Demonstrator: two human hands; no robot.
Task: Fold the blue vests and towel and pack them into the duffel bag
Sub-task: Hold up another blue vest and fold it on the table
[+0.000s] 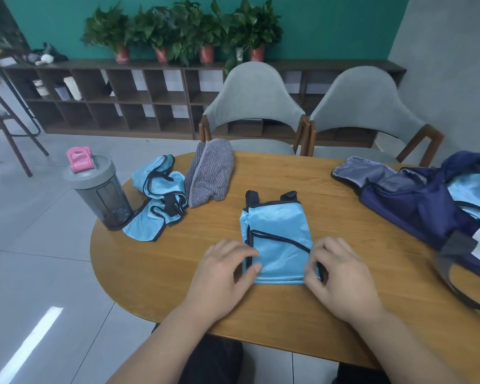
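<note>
Folded blue vest (pixel 277 245) between left grip (pixel 227 273) and right grip (pixel 341 278), each closed pinch-wise on a side edge.

folded blue vest (pixel 277 242) on table (pixel 302 184)

wooden table (pixel 344 217) bears folded vest (pixel 277 239), crumpled vest (pixel 158 200), towel (pixel 209 173), duffel bag (pixel 416 206), bottle (pixel 100 189).

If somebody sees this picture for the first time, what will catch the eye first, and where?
A folded blue vest lies in the middle of the wooden table, and the left hand and right hand pinch its side edges. At the right, an open navy duffel bag shows blue cloth inside. At the left lie a crumpled blue vest, a striped grey towel and a grey bottle with a pink cap.
</note>
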